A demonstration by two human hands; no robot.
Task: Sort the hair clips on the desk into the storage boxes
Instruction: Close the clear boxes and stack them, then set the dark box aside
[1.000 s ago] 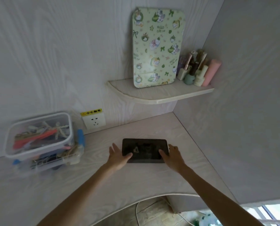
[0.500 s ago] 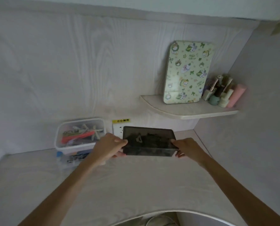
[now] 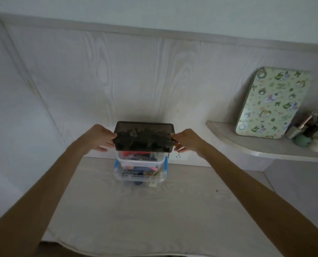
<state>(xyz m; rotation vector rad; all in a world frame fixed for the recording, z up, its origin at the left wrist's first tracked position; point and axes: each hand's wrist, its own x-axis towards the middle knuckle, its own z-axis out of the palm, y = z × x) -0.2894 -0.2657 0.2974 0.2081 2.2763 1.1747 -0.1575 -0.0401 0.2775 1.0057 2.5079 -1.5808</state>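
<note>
A: Entry, head view. Both hands grip one dark storage box (image 3: 144, 136) by its short ends. Left hand (image 3: 100, 137) has its fingers curled round the left end, thumb on top. Right hand (image 3: 187, 141) grips the right end the same way.

B: Where is the box relative to the desk?

A: Off the desk (image 3: 154, 210), held in the air between the hands. Directly beneath them sit the clear storage boxes (image 3: 140, 168), stacked, with blue latches at the sides. The dark box hangs just above the top one; whether it touches the rim I cannot tell.

B: Contents?

A: Dark box: a dim jumble of small dark items, likely hair clips, not resolvable one by one. Clear boxes: colored items, red and blue among them, packed inside.

B: Loose clips on the desk?

A: None that I can make out on the surface nearer than the hands. One small dark speck lies below the right forearm; too small to identify.

B: Progress, then?

A: Judgement: sorting looks essentially done, since the clips appear to be in containers. What remains seems to be stacking the dark box onto the clear ones and letting go.

B: Surroundings?

A: Out beyond the right hand, a corner shelf (image 3: 256, 147) carries a patterned green tin (image 3: 271, 104) leaning on the wall, bottles beside it.
</note>
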